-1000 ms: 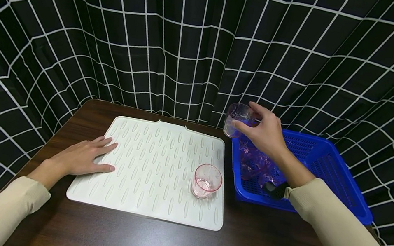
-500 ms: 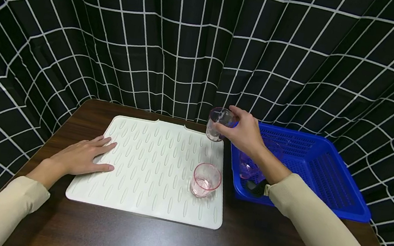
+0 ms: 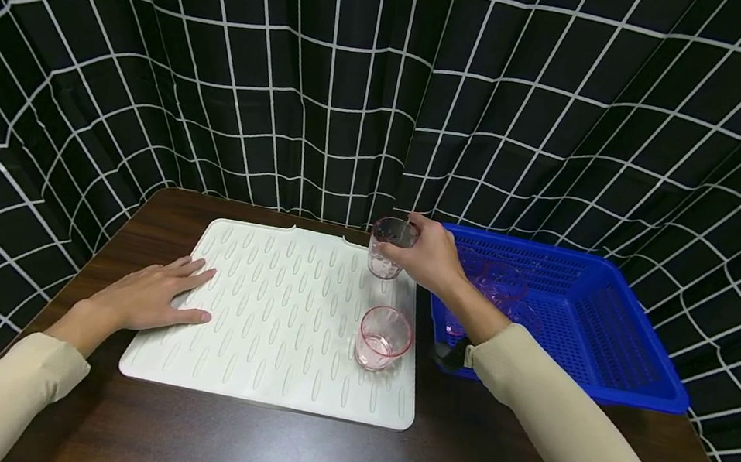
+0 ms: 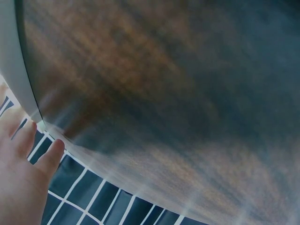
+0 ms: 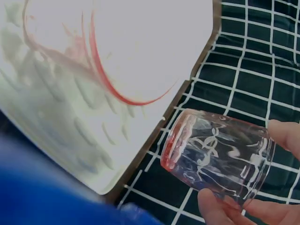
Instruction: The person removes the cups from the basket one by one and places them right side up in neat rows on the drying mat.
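- Standing glass (image 3: pixel 379 348): upright on the mat (image 3: pixel 268 311), right side; a nudge might topple it.
- Left hand (image 3: pixel 154 295): fingers apart, gripping nothing, resting on the mat; pushing could shift it.
- Basket (image 3: pixel 623 342): beside the mat; its rim might catch a low reach.
- Right hand (image 3: pixel 434 255): clamped on the held glass (image 3: pixel 378 265) at the mat's far right corner; too light a pinch could slip.

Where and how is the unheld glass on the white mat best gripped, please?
I'd probably grip the glass by opposite sides of its wall, just below the pink rim, from the right: it stands upright near the mat's right edge.
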Motion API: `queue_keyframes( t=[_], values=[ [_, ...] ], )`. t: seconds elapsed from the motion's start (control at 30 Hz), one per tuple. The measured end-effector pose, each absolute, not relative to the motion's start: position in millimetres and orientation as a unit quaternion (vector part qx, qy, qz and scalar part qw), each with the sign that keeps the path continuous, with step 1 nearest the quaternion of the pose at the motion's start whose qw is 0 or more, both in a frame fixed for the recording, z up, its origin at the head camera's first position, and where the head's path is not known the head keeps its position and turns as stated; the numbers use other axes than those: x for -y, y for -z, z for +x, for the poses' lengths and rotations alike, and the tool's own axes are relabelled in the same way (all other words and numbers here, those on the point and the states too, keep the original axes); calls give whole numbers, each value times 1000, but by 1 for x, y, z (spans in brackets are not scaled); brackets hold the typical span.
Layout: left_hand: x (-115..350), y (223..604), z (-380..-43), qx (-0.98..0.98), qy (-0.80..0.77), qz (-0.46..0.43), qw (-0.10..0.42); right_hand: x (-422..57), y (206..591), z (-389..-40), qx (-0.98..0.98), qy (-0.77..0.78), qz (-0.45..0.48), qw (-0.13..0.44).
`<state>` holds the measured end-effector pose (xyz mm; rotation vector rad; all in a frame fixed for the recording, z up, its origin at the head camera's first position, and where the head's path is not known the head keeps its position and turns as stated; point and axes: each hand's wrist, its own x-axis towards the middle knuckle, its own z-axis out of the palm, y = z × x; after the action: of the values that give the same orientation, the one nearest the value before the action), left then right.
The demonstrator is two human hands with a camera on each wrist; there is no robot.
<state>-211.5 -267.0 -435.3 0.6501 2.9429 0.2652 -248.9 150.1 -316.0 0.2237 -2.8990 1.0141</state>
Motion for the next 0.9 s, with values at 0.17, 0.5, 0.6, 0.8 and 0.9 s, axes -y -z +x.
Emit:
queue_keyframes(
  t=[0.17,0.5,0.6,0.8,0.9],
  values=[
    [267,436,-211,-972,-90,210,62,-142,324,-250,948,-314,49,19],
    [269,437,-211,-972,-85,211,61,-134,343,-255,956,-292,28,-3],
    [268,437,-211,-972,-87,211,62,-134,348,-257,961,-276,26,-7],
    [268,436,-212,-971,-88,214,60,-135,357,-257,964,-263,31,-12],
    [268,437,-212,-971,-88,216,60,-136,359,-257,963,-265,35,-10]
  ],
)
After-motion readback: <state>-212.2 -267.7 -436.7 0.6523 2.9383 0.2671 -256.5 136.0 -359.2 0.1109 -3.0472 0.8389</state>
